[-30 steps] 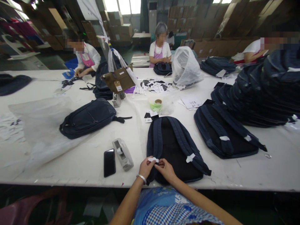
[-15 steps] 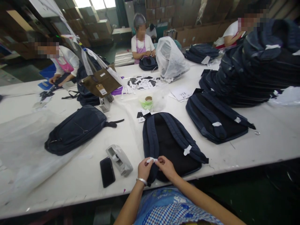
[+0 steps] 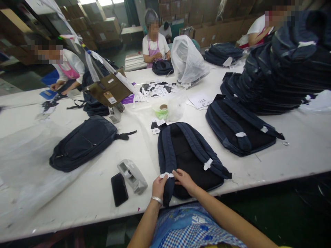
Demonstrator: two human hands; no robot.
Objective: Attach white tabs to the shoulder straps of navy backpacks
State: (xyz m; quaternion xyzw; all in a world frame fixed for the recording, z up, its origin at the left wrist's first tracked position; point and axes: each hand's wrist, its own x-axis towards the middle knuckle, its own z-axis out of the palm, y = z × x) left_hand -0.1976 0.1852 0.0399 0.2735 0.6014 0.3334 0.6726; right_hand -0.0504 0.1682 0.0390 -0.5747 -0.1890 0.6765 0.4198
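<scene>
A dark blue backpack [image 3: 190, 151] lies with its black back panel up at the table's front edge. Across its left shoulder strap [image 3: 168, 151] sits a white notched strip [image 3: 168, 175]. My left hand [image 3: 158, 187] pinches the strip's left end, thumb on top, with a silver bracelet on the wrist. At the strap's inner edge, my right hand [image 3: 184, 181] pinches the other end; its fingertips partly hide it. A second white strip [image 3: 208, 164] is wrapped around the right strap, apart from my hands.
Left of my hands are a black phone [image 3: 119, 189], a grey tape dispenser [image 3: 132, 176] and another backpack [image 3: 85, 143]. To the right lie a backpack with wrapped straps [image 3: 239, 127] and a tall backpack stack [image 3: 276, 74]. Tags [image 3: 158, 126] and green tape [image 3: 162, 111] lie ahead. Co-workers sit opposite.
My hands have shifted slightly apart, and more of the white strip shows across the left strap. The strap's lower end now hangs more in view below them. The camera view has shifted slightly.
</scene>
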